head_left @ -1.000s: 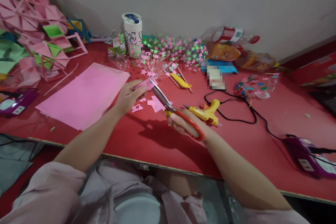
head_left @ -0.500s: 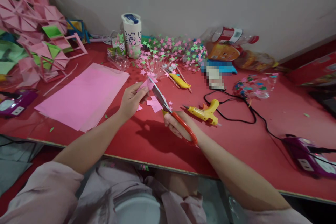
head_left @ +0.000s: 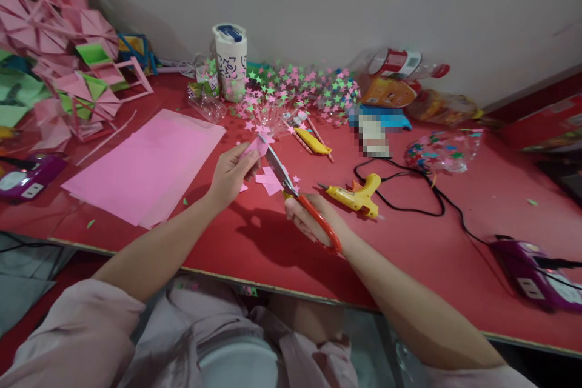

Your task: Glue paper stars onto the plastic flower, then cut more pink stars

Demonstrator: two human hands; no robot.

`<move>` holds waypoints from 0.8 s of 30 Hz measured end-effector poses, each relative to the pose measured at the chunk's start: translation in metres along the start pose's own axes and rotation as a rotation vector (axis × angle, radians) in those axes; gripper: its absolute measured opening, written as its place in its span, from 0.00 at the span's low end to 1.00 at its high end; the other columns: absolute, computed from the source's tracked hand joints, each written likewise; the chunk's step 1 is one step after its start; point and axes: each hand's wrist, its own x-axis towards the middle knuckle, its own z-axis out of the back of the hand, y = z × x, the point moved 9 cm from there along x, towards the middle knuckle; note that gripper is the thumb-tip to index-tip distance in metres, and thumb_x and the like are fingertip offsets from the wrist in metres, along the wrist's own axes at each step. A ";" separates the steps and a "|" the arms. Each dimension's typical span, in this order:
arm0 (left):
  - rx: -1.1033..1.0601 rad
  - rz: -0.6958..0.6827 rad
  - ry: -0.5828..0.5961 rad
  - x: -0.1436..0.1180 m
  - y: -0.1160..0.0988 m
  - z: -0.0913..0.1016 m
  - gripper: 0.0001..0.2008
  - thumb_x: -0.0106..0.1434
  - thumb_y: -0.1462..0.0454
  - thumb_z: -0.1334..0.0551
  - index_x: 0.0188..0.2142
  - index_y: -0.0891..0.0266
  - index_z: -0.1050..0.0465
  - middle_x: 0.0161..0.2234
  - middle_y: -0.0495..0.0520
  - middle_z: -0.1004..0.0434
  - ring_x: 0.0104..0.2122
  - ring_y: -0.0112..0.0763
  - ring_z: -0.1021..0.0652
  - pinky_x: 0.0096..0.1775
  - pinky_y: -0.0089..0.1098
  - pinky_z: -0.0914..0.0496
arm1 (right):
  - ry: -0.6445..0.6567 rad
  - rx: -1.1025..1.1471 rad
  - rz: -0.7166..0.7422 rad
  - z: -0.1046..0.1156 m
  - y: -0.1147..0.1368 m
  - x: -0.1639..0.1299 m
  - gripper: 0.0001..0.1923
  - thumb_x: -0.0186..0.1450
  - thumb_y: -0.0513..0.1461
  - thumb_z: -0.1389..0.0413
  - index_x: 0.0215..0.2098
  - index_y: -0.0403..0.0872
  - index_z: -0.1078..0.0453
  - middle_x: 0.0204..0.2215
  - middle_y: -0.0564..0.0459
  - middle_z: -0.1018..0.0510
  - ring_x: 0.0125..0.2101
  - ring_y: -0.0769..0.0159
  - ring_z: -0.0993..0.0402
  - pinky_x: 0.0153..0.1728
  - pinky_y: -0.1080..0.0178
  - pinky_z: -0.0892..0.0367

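We see the left hand [head_left: 231, 171] w/ its grip pinched on a small pink paper piece [head_left: 253, 147], held just above the red table [head_left: 254, 242] abt mid-table, a bit toward the far edge. The right hand [head_left: 309, 218] has its grip wrapped around the red handles of the scissors [head_left: 295, 194]; the blades point up-left & meet the paper piece at its right side. Below the blades, pink scraps [head_left: 268, 180] lie on the table. A big pink sheet [head_left: 148, 163] lies flat toward the left edge, near the left forearm. A yellow glue gun [head_left: 357, 195] rests just right of the scissors, its black cord running twd the right edge. Along the far edge we see a pile of pink & green stars [head_left: 295, 91] and a white cup [head_left: 230, 60].
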 end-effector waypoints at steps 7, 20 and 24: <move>-0.017 -0.002 0.018 0.000 0.000 -0.002 0.15 0.60 0.58 0.41 0.20 0.61 0.33 0.15 0.45 0.37 0.15 0.18 0.36 0.18 0.22 0.40 | -0.019 -0.030 0.000 0.002 0.000 0.000 0.26 0.54 0.60 0.44 0.22 0.48 0.42 0.09 0.65 0.44 0.09 0.78 0.50 0.11 0.70 0.54; -0.202 0.168 -0.020 0.003 0.014 0.002 0.11 0.55 0.61 0.38 0.19 0.62 0.33 0.15 0.44 0.36 0.14 0.17 0.36 0.15 0.22 0.44 | -0.070 -0.111 0.095 0.007 0.008 0.000 0.25 0.57 0.59 0.47 0.20 0.48 0.44 0.10 0.63 0.45 0.11 0.77 0.50 0.14 0.68 0.53; -0.369 0.293 0.047 0.000 0.022 -0.010 0.11 0.51 0.60 0.35 0.19 0.64 0.32 0.14 0.45 0.37 0.14 0.17 0.37 0.16 0.22 0.45 | -0.109 -0.152 0.121 0.011 0.009 0.001 0.24 0.57 0.58 0.47 0.21 0.48 0.43 0.12 0.62 0.44 0.13 0.75 0.48 0.16 0.68 0.51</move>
